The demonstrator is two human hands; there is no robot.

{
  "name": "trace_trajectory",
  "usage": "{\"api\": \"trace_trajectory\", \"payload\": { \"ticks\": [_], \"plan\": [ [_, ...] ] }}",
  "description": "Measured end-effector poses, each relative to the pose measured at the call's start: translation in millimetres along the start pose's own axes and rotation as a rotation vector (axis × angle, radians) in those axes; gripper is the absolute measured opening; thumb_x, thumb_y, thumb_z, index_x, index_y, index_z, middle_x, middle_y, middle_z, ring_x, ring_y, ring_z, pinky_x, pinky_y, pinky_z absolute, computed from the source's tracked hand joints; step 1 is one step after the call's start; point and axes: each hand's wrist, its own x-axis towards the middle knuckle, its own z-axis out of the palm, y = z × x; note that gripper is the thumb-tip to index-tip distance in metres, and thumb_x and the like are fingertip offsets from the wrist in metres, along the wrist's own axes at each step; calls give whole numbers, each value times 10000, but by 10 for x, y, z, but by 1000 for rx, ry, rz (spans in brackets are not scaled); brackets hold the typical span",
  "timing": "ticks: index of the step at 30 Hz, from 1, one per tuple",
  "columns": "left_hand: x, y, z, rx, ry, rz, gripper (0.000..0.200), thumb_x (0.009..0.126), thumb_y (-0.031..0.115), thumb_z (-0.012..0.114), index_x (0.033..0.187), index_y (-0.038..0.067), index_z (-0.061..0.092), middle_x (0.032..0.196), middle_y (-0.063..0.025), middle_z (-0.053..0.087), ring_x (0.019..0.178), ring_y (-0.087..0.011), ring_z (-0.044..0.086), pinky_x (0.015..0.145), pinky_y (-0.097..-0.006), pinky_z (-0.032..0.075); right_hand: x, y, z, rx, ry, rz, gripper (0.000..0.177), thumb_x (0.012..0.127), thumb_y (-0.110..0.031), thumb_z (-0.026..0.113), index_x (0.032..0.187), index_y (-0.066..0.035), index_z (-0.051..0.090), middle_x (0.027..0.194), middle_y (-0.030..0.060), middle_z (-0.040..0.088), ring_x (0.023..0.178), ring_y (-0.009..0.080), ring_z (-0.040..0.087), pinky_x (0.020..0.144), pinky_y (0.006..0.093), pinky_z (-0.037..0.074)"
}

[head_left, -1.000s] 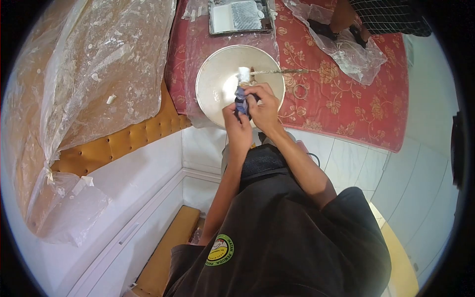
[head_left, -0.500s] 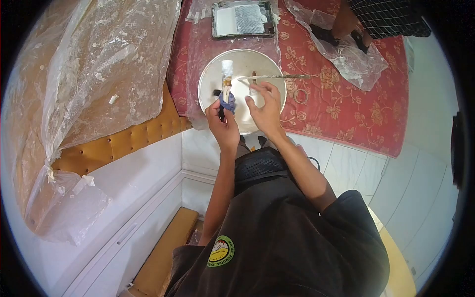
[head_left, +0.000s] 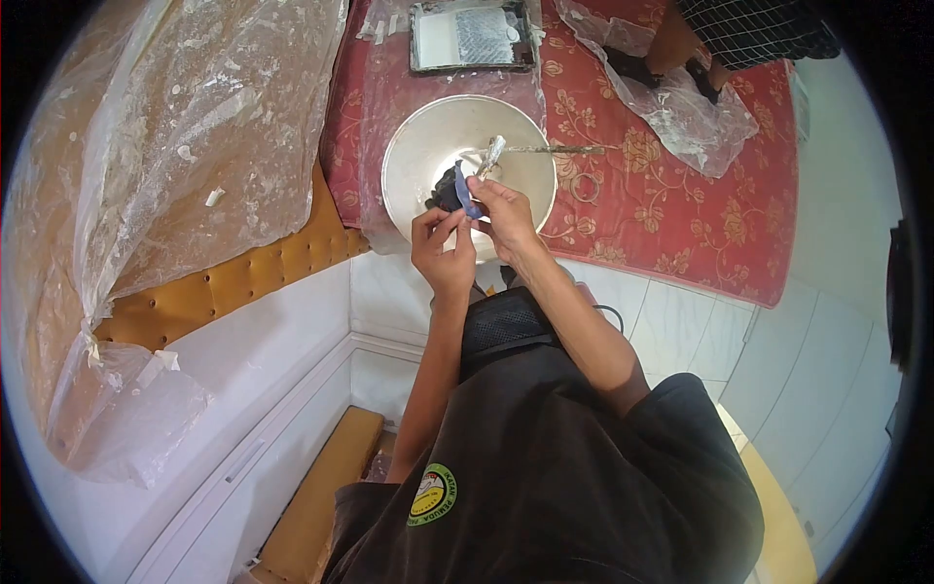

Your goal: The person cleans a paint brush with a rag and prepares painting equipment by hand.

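Both my hands are over a large white bucket (head_left: 409,146). My right hand (head_left: 508,216) is closed around the lower part of a paintbrush (head_left: 493,154), whose whitish head tilts up and to the right. My left hand (head_left: 445,248) pinches a rag (head_left: 464,192), blue on the side facing me, with a dark bunched part (head_left: 445,190) beyond the fingers. The rag hangs between the two hands, right against the fingers of the right one. The brush handle is mostly hidden by the fingers and rag.
A paint-caked stick (head_left: 574,150) lies across the bucket's right rim. Behind the bucket is a paint tray (head_left: 418,44) on a plastic-covered red floral mattress (head_left: 700,214). Another person's feet (head_left: 632,66) stand at the upper right. A tape ring (head_left: 586,188) lies nearby. Plastic sheeting (head_left: 224,127) drapes the left.
The paintbrush has gone from my left hand to my right, and from upright to tilted right. My right hand has closed and moved beside the left, which keeps the rag.
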Motion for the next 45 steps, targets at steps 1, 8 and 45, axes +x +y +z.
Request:
{"api": "trace_trajectory", "payload": {
  "ticks": [1,8,45],
  "plan": [
    [-10,19,-33,120,-26,69,189,702,-76,684,861,26,695,864,-67,541,732,-167,565,643,-263,473,-5,-1,-8,11,23,-1,232,856,-318,648,901,-91,635,825,-12,587,754,90,540,750,286,509],
    [6,54,-204,-16,83,-142,140,787,-64,635,923,-31,635,872,-63,552,756,-134,556,666,-233,494,127,-498,-403,335,-233,-162,329,944,-244,503,1151,11,527,974,40,595,942,161,580,852,368,528],
    [425,338,-51,-341,-281,-284,227,822,5,601,1039,-50,641,964,-120,646,771,-110,600,628,-223,495,-156,22,-124,-18,-87,-194,157,885,-147,595,989,-40,644,860,-6,627,772,73,583,681,246,532]
  ]
}}
